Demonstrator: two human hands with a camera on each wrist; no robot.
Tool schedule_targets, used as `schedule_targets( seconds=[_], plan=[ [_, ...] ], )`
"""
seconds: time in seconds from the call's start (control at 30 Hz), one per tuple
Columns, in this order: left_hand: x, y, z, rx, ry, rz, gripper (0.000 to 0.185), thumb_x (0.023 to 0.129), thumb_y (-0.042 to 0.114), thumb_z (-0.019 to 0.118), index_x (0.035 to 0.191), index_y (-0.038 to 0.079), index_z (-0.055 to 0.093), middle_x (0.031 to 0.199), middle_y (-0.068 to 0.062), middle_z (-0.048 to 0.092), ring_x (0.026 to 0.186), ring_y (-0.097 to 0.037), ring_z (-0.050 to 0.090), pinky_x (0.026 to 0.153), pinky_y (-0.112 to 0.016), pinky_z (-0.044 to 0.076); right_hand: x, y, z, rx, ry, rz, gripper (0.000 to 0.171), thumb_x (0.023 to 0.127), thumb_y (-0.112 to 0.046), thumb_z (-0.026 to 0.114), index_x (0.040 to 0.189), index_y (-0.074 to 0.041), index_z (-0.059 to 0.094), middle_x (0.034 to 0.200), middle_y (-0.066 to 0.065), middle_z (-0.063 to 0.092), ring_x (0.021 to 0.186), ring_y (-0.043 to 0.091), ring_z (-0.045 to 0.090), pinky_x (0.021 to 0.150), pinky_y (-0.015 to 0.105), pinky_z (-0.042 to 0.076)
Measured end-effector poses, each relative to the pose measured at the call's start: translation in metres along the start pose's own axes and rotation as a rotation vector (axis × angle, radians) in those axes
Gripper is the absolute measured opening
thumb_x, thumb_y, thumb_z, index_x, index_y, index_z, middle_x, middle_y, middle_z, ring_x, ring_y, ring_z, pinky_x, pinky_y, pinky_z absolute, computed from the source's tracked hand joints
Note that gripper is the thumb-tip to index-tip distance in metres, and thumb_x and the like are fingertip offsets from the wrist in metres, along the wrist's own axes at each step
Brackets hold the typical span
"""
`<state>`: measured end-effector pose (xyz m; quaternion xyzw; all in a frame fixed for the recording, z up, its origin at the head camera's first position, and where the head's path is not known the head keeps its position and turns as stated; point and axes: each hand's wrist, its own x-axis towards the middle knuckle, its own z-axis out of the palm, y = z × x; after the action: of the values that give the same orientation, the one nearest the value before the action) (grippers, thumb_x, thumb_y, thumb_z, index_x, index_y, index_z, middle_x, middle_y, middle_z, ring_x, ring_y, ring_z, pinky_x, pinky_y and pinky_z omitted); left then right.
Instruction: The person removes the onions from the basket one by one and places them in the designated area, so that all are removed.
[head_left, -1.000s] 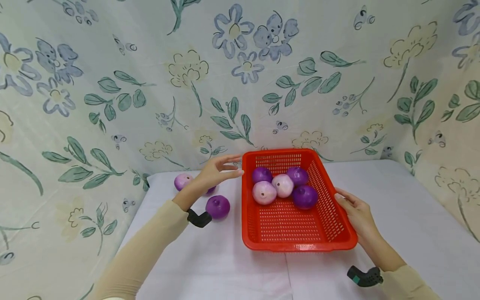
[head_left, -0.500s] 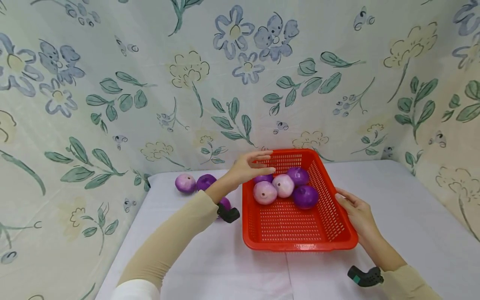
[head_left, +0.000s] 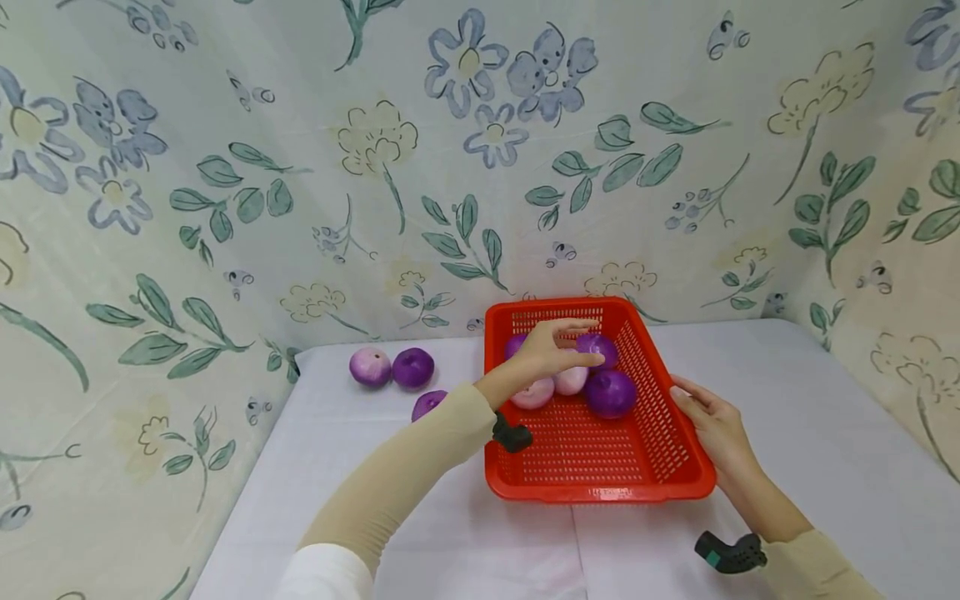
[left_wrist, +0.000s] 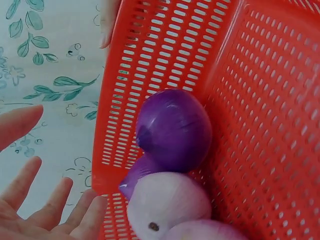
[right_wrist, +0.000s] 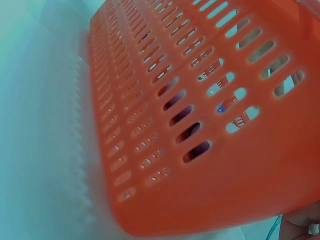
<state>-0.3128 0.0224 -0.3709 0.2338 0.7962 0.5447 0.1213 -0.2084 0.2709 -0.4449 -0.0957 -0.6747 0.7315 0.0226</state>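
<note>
A red plastic basket with slotted walls stands on the table, several purple and pale pink onions inside. In the head view my left hand hovers over its far half, above the onions, partly covering them. Its fingers are extended, thumb apart, with nothing between them. The left wrist view shows those fingers beside a dark purple onion and a pale onion, apart from both. My right hand grips the basket's right rim, thumb on the edge. From the right wrist, the basket's outer wall fills most of the view.
Left of the basket, a pale purple onion and a dark purple onion sit side by side on the white tablecloth. Another purple onion is partly hidden by my left sleeve. A floral cloth hangs behind the table.
My left hand has moved right, from the basket's left rim to over the onions inside, uncovering the two onions at the back left. The right hand and basket have stayed put.
</note>
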Motion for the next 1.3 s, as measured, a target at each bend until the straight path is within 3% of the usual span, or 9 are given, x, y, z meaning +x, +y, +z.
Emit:
schedule_targets(
  seconds=[0.17,0.37,0.73,1.07,1.3],
  plan=[
    [0.009,-0.006,0.017,0.001,0.008,-0.058,0.056,0.084,0.024,0.083,0.137,0.023,0.063,0.133,0.003,0.063,0.129,-0.029,0.052,0.103,-0.039,0.046,0.0,0.001,0.0,-0.007,0.001,0.003,0.07,0.099,-0.035,0.061,0.155,-0.004,0.033,0.099,-0.018,0.067,0.087,0.003,0.068,0.074,0.024,0.058],
    [0.019,-0.018,0.037,0.03,-0.003,-0.074,0.055,0.083,0.024,0.084,0.134,0.023,0.065,0.137,-0.005,0.061,0.129,-0.026,0.053,0.105,-0.041,0.045,0.001,0.001,-0.001,0.003,0.004,0.009,0.07,0.099,-0.035,0.062,0.154,-0.003,0.033,0.098,-0.018,0.067,0.086,0.003,0.068,0.073,0.024,0.058],
    [0.024,-0.031,0.06,0.077,-0.06,-0.034,0.058,0.084,0.017,0.083,0.138,0.018,0.062,0.14,-0.006,0.058,0.131,-0.022,0.052,0.105,-0.03,0.044,0.002,0.0,0.0,0.002,0.01,0.023,0.07,0.099,-0.036,0.061,0.155,-0.005,0.032,0.097,-0.02,0.067,0.087,0.003,0.068,0.074,0.024,0.058],
    [0.022,-0.038,0.065,0.162,-0.069,-0.025,0.06,0.082,0.013,0.084,0.137,0.019,0.062,0.141,-0.001,0.058,0.132,-0.015,0.051,0.106,-0.024,0.041,0.002,0.0,0.001,0.005,0.017,0.014,0.07,0.098,-0.036,0.063,0.154,-0.004,0.035,0.097,-0.019,0.067,0.085,0.004,0.068,0.072,0.023,0.058],
    [0.022,-0.042,0.067,0.332,-0.105,0.013,0.068,0.079,0.018,0.087,0.141,0.023,0.059,0.142,0.003,0.056,0.131,-0.015,0.051,0.105,-0.028,0.042,0.002,0.001,0.001,0.038,0.009,0.005,0.069,0.097,-0.034,0.064,0.153,-0.004,0.037,0.097,-0.017,0.068,0.086,0.004,0.068,0.071,0.023,0.058]
  ],
)
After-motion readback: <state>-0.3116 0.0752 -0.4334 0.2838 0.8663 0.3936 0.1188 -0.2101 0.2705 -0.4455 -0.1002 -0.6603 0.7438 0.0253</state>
